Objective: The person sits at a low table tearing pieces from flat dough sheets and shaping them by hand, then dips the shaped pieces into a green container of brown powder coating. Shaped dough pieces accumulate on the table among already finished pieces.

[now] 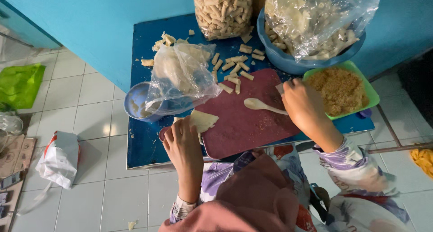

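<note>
The table point(140, 146) is dark blue, the tray point(243, 119) maroon, the plate point(367, 90) green with brown crumbs point(338, 90). The spoon point(261, 105) is cream; the sleeves point(352, 162) carry a purple-white print.

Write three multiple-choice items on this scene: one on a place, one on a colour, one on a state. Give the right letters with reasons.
1. Where does the spoon lie?
A. on the red tray
B. in the blue bowl
C. on the floor

2. What colour is the plate that holds the brown crumbs?
A. white
B. green
C. black

3. What is the left hand doing?
A. resting in the lap
B. gripping the spoon
C. touching a pale wrapper at the tray's edge

Answers:
1 A: the spoon rests on the tray's surface, its handle toward the right hand.
2 B: a green rim shows around the crumbs.
3 C: the fingertips lie on the wrapper, and the spoon lies apart from them.
</note>
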